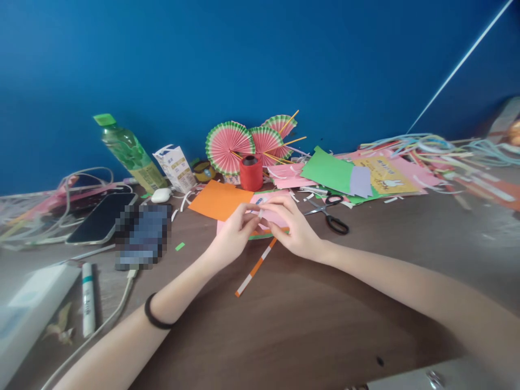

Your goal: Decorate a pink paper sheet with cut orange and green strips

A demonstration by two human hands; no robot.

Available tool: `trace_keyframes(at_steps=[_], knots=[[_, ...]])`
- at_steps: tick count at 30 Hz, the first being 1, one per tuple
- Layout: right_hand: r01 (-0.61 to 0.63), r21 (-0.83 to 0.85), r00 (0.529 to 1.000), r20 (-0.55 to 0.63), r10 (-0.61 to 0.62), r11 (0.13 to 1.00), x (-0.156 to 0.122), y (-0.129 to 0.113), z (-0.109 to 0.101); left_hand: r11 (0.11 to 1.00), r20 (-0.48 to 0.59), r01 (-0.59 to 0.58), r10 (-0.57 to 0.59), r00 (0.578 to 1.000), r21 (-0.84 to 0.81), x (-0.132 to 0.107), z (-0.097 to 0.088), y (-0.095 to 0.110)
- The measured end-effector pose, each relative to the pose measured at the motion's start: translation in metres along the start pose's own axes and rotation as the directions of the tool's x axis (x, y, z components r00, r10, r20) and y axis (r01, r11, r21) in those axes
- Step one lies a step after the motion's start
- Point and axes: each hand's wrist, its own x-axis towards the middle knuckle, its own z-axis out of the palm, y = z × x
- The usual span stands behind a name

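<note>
My left hand [236, 232] and my right hand [296, 227] meet at the middle of the desk, their fingertips pinched together around a small white piece [260, 214], perhaps paper or tape. Beneath them lies pink paper [272, 201] with an orange and green edge. An orange strip with white bands [255, 269] slants toward me from under my right hand; whether the hand touches it I cannot tell. Orange paper [219, 200] is just left of my left hand. Open scissors with black handles [333, 221] lie to the right of my right hand.
A red spool [251, 174] stands before pink-and-green folded paper fans [229, 147]. Green paper sheets [325, 170] and paper strips lie at the back right. Leftward are a green bottle [132, 154], white carton [175, 168], phones [101, 218], and a marker [88, 299].
</note>
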Motion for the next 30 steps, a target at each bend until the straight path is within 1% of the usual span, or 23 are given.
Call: trace_keyframes(at_steps=[5, 11, 13, 16, 19, 21, 25, 28, 30], knots=[[0.001, 0.005, 1.000, 0.028, -0.002, 1.000, -0.001, 0.001, 0.001, 0.993, 0.005, 0.038, -0.038, 0.999, -0.111, 0.001, 0.002, -0.002], [-0.020, 0.038, 0.998, 0.067, 0.017, 0.999, -0.001, 0.003, 0.000, 0.998, -0.002, 0.006, -0.007, 1.000, -0.069, 0.002, -0.001, -0.010], [-0.064, 0.077, 0.996, 0.068, 0.059, 0.995, 0.000, 0.001, -0.001, 1.000, -0.015, 0.007, -0.007, 1.000, -0.014, 0.002, -0.002, -0.010], [-0.167, 0.179, 0.985, 0.074, 0.156, 0.969, 0.001, -0.002, -0.003, 0.994, -0.037, 0.028, -0.024, 0.999, 0.103, 0.001, -0.002, -0.006], [-0.256, 0.281, 0.967, 0.089, 0.240, 0.925, 0.000, -0.003, -0.003, 0.971, -0.017, 0.082, -0.080, 0.997, 0.223, -0.001, -0.001, 0.001], [-0.297, 0.316, 0.955, 0.091, 0.283, 0.901, 0.000, -0.001, -0.001, 0.947, 0.000, 0.103, -0.109, 0.994, 0.305, -0.002, 0.001, 0.005], [-0.338, 0.363, 0.939, 0.067, 0.338, 0.868, -0.002, 0.004, 0.003, 0.896, -0.013, 0.081, -0.084, 0.996, 0.438, -0.003, 0.003, 0.007], [-0.336, 0.390, 0.938, 0.055, 0.342, 0.857, -0.002, 0.006, 0.005, 0.868, -0.039, 0.092, -0.084, 0.996, 0.488, -0.004, 0.003, 0.005], [-0.336, 0.379, 0.939, 0.059, 0.340, 0.862, -0.003, 0.007, 0.005, 0.857, -0.056, 0.096, -0.078, 0.995, 0.507, -0.004, 0.003, 0.003]])
